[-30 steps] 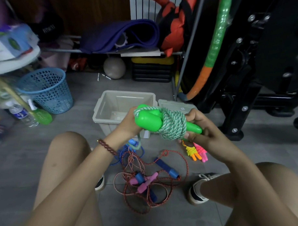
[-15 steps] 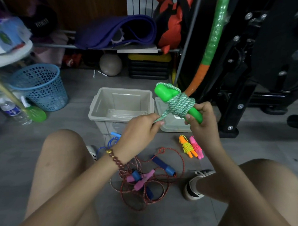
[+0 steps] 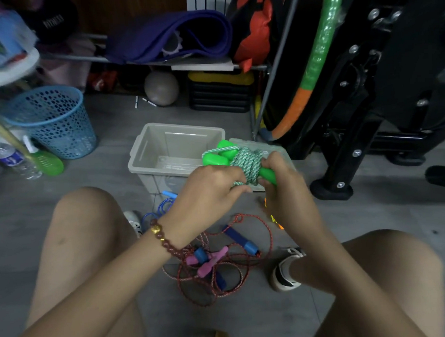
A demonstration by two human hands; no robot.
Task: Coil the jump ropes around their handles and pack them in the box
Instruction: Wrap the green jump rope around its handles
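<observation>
Green rope is coiled tight round paired green handles.
- Grip: right hand is clenched round the handles' lower end. Left hand is curled at the coil's underside and seems to pinch the rope's tail, though this is not clearly seen.
- Axis: bundle runs from the right-hand grip up and leftward, with its free ends over the box's right rim.
- Box lies just beyond and left of the grip, open-topped. Left hand is the nearer to it. No rope is seen inside; the near right corner is hidden by the bundle.
- Judged: tail is to be tucked, then a short forward-left drop.
- Below the grip, on the floor: red rope lies loose and tangled with pink handles and a blue handle.
- Basket, far left: contents cannot be told.
</observation>
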